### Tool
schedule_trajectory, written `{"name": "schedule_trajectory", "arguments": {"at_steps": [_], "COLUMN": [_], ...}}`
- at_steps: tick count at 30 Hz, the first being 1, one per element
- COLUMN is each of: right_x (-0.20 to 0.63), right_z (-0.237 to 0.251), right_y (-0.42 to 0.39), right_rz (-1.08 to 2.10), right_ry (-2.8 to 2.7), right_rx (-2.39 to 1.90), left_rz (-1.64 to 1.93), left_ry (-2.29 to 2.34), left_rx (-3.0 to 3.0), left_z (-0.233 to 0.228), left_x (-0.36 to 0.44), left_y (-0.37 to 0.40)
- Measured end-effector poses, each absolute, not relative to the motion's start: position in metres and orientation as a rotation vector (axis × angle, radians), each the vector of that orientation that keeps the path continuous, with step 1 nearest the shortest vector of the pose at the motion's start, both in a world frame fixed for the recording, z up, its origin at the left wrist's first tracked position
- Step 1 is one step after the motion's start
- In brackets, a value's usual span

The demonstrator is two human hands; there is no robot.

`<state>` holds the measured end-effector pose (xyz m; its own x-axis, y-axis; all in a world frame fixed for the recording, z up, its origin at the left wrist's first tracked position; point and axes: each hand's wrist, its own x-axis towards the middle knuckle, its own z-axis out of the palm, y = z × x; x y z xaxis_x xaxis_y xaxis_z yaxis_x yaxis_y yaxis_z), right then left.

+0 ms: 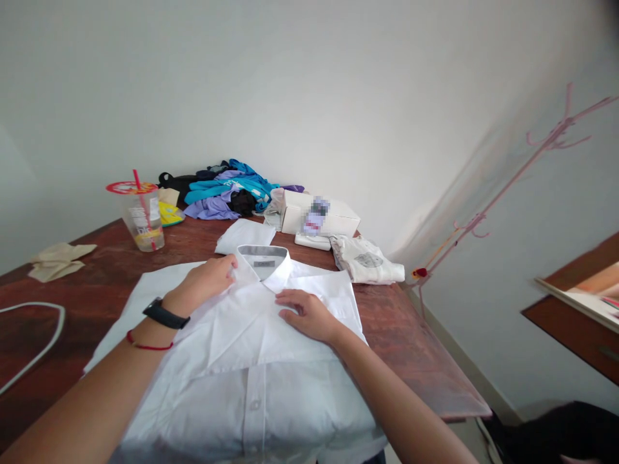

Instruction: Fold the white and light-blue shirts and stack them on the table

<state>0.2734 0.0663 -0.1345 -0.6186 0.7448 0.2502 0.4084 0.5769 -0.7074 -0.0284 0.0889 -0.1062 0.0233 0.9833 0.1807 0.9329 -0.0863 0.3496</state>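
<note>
A white button-up shirt point(227, 393) lies front side up on the wooden table, with its collar point(278, 274) at the far end and a grey label inside the neck. My left hand point(210, 280), with a black band and a red cord at the wrist, is curled closed on the shirt's shoulder just left of the collar. Its fingertips are partly hidden. Below the right side of the collar, my right hand point(307, 312) rests on the chest of the shirt, fingers stretched out and a little bent.
A plastic cup point(140, 222) with a red straw stands at the back left. Behind are piled clothes point(232, 190), a white box point(338, 216) and a folded white garment point(370, 261). A white cable point(60, 322) lies left. A pink coat rack point(507, 174) leans right.
</note>
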Motion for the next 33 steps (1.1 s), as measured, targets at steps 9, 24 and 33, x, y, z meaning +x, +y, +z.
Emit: {"name": "schedule_trajectory", "arguments": {"at_steps": [9,24,33], "right_x": [0.273,0.273,0.274], "right_z": [-0.137,-0.133,-0.133], "right_y": [0.067,0.066,0.067], "right_rz": [0.835,0.848,0.845], "right_ry": [-2.235,-2.258,-2.267], "right_rx": [-0.863,-0.833,-0.835], "left_rz": [0.724,0.594,0.546], "left_ry": [1.69,1.46,1.445], "left_rx": [1.593,1.49,1.481], "left_z": [-0.098,-0.077,-0.072], "left_x": [-0.027,-0.014,-0.01], "left_y": [0.098,0.082,0.08]}}
